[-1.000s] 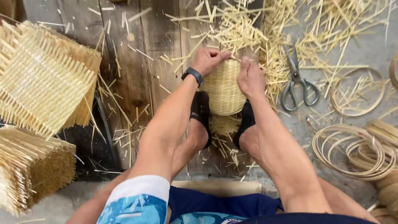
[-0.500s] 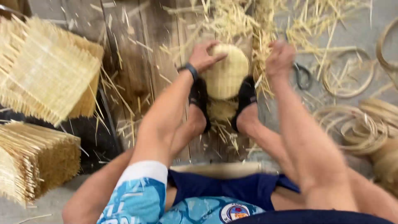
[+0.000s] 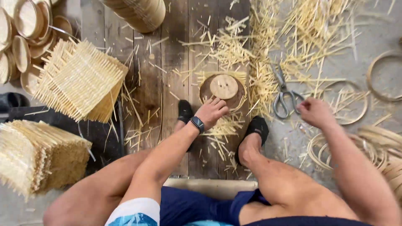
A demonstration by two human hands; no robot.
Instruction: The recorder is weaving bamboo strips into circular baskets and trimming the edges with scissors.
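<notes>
We find our left hand [image 3: 211,112] resting with loosely spread fingers on the rim of the round woven basket [image 3: 222,90], which stands on the wooden planks [image 3: 167,75]. Our right hand [image 3: 315,112] is loosely curled beside the scissors [image 3: 284,93], gripping nothing we can see.

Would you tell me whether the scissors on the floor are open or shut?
Shut: the scissors lie flat with blades together, pointing away, beside the right hand.
</notes>
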